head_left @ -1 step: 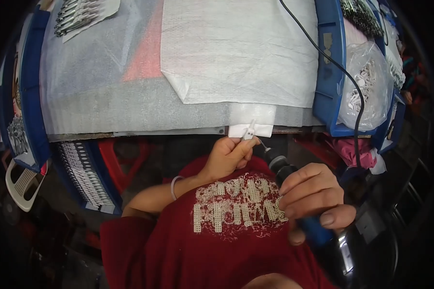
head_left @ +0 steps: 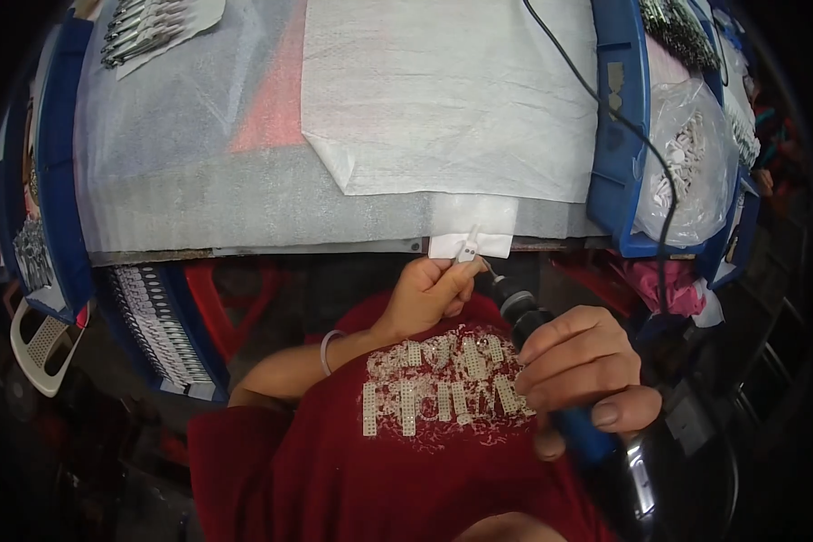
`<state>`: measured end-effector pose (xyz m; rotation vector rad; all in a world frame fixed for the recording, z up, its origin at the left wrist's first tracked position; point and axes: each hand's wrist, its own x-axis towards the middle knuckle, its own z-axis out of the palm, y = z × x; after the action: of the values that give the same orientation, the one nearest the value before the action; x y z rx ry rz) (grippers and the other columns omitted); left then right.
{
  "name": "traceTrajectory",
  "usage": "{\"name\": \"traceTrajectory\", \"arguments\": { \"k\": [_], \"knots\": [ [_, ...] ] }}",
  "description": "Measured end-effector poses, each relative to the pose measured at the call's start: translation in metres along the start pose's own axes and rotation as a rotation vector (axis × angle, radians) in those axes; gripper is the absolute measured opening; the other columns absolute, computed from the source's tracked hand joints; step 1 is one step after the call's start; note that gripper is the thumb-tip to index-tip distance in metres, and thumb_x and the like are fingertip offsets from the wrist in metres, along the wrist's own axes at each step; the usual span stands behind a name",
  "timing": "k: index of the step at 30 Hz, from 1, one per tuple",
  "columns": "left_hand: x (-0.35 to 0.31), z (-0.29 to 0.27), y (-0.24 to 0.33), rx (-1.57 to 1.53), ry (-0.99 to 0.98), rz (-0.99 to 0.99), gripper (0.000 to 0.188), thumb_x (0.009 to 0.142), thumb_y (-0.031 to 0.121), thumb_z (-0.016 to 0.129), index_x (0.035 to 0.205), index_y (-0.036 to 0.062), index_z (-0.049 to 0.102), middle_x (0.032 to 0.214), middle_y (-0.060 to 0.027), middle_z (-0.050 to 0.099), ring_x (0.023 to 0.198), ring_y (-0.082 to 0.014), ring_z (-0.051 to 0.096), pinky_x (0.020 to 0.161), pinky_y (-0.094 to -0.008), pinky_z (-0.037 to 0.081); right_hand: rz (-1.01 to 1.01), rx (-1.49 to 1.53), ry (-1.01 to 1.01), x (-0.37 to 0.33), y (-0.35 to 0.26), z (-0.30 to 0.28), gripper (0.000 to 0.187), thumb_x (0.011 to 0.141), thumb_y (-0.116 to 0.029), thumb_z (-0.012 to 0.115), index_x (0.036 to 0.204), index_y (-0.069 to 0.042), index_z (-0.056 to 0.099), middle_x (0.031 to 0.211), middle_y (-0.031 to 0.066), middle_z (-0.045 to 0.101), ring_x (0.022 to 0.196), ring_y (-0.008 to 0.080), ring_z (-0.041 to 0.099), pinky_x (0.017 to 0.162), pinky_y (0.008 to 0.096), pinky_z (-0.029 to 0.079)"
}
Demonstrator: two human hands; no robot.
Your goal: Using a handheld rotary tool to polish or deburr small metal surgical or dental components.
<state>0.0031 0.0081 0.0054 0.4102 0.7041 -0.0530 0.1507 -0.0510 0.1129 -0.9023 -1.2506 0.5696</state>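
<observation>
My left hand [head_left: 432,294] pinches a small white plastic piece [head_left: 467,249] with dark dots at the table's front edge. Behind that piece lies a white patch [head_left: 475,213] hanging slightly over the edge. My right hand [head_left: 587,375] is wrapped round a black and blue electric screwdriver [head_left: 529,316], tilted so its thin bit points up and left. The bit's tip meets or nearly meets the white piece beside my left thumb; whether it touches cannot be made out.
A white sheet [head_left: 452,99] covers the padded table. At the right, a blue bin [head_left: 616,135] stands beside a clear bag [head_left: 686,172] of small white parts; a black cord [head_left: 637,131] crosses it. Metal pieces [head_left: 149,32] lie far left. Blue trays [head_left: 63,181] flank the left side.
My right hand and the screwdriver have shifted slightly left and up, toward the white piece. The cord has swung a little left. My left hand stays in place.
</observation>
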Motion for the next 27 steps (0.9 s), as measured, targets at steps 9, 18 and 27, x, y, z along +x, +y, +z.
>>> {"name": "traceTrajectory", "arguments": {
  "k": [9,18,27],
  "knots": [
    [0.001,0.001,-0.003,-0.006,0.085,-0.042,0.023,0.099,0.019,0.052,0.105,0.0003,0.065,0.066,0.0038,0.051,0.054,-0.0018,0.039,0.048,-0.0163,0.031,0.034,0.04,-0.029,0.003,0.016,0.005,0.042,0.069,-0.008,0.082,0.098,-0.004,0.05,0.074,0.0159,0.065,0.062,0.0259,0.066,0.059,0.038,0.057],
    [0.0,0.0,-0.004,-0.06,0.04,-0.027,0.024,0.098,0.019,0.052,0.105,0.0004,0.064,0.067,0.0047,0.051,0.056,-0.0016,0.04,0.05,-0.0157,0.032,0.047,0.038,-0.037,0.012,0.019,0.01,0.035,0.067,-0.006,0.082,0.086,-0.002,0.053,0.07,0.0155,0.064,0.06,0.026,0.066,0.057,0.0362,0.056],
    [-0.001,0.002,0.001,0.079,0.074,0.022,0.025,0.098,0.017,0.051,0.103,-0.0026,0.065,0.066,0.0039,0.052,0.058,-0.0029,0.043,0.053,-0.0177,0.036,0.018,0.021,-0.043,0.013,0.03,0.016,0.022,0.064,-0.006,0.077,0.063,0.0,0.056,0.066,0.0132,0.062,0.058,0.0228,0.064,0.053,0.0326,0.055]
  ]
}}
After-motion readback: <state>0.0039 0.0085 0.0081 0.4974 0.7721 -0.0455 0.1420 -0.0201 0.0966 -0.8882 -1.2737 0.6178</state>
